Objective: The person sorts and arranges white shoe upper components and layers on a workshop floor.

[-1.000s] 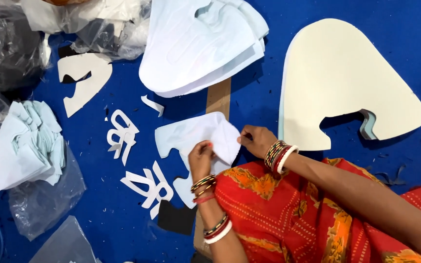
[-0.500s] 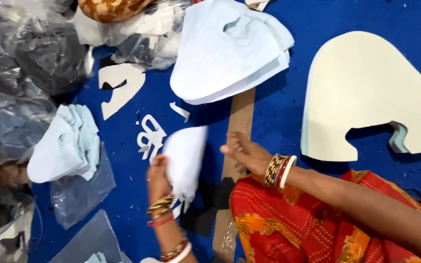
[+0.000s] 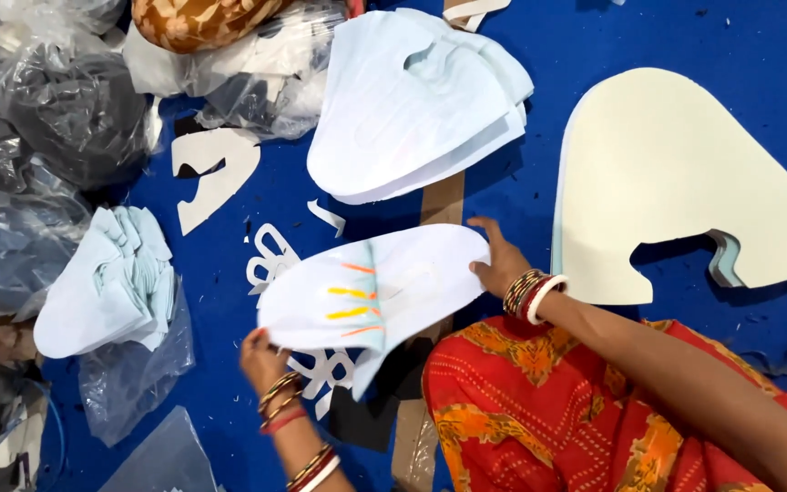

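**Inspector:** Begin with the largest item.

**Assistant:** A blue floor covering (image 3: 685, 36) lay under everything. On it, beyond the right fingers and to their right, sat a cream stack of foam cut-outs (image 3: 676, 191) with a notch in its lower edge. Directly ahead of those fingers lay a pale blue stack of curved pieces (image 3: 412, 109).

**Inspector:** And the piece in hand?

**Assistant:** A pale blue curved piece (image 3: 384, 287), marked with orange and yellow strokes, was held up between both hands, clear of the covering. The right hand (image 3: 500, 264) gripped its right edge, fingers closed on it. The left hand (image 3: 261, 357) held the lower left edge; the fingers were mostly hidden behind the sheet, so I could not tell exactly how they lay.

**Inspector:** Smaller items?

**Assistant:** Left of the left fingers, a folded bundle of pale blue pieces (image 3: 107, 282) lay partly on a clear bag (image 3: 129, 383). Beyond it, a white offcut (image 3: 216, 173). Under the held piece, white cut-out shapes (image 3: 270, 255). A small white scrap (image 3: 328, 217) lay just beyond it.
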